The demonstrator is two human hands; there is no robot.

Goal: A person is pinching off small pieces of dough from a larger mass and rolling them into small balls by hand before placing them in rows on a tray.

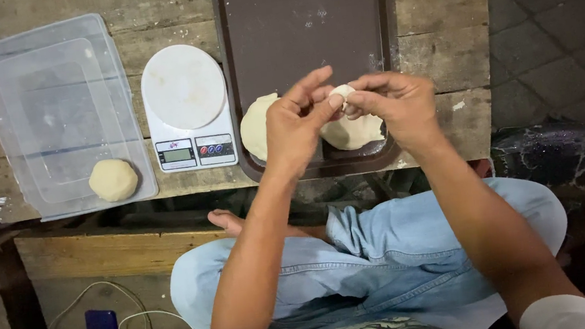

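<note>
Both hands, left hand [294, 125] and right hand [390, 101], raised over the tray [294, 28], grips pinching one dough piece [343, 94].

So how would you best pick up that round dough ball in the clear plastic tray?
Probably from above, fingers cupping the dough ball around its sides: it sits alone as a low, soft dome in the clear tray, whose shallow wall hinders a sideways approach.

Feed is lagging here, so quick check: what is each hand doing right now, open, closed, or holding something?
Left hand: fingertips pinched on the small dough piece.
Right hand: pinched on the same piece, held above the brown tray.
</note>
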